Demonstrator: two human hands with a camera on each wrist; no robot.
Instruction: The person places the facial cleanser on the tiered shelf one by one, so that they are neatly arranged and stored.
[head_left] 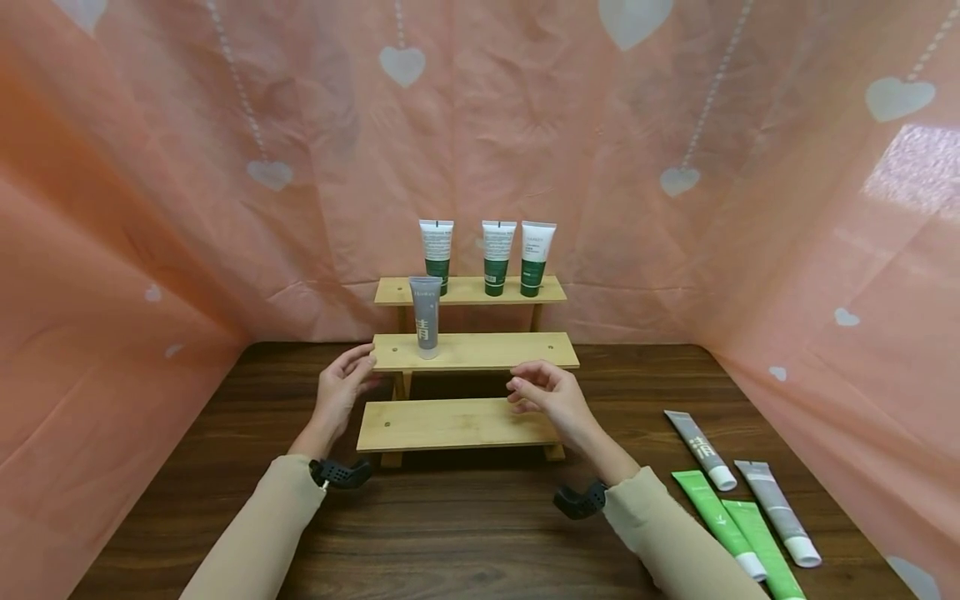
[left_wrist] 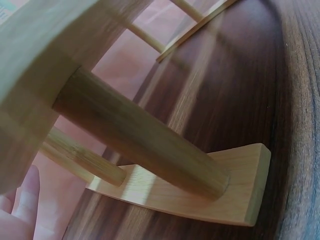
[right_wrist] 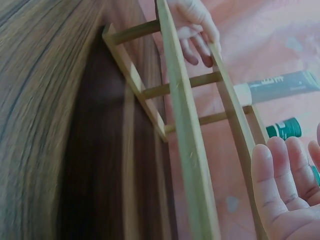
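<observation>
My left hand is at the left end of the middle shelf, fingertips right at its edge and fingers loosely extended. On that shelf, near its left side, a grey tube stands upright on its cap. My right hand hovers over the right part of the bottom shelf, by the middle shelf's front edge. Its fingers are relaxed and slightly bent, with nothing in them. Three white-and-green tubes, one at the left and two at the right stand on the top shelf.
On the dark wooden table, to the right, lie two grey tubes and two green tubes. A pink curtain with white hearts hangs behind and at both sides.
</observation>
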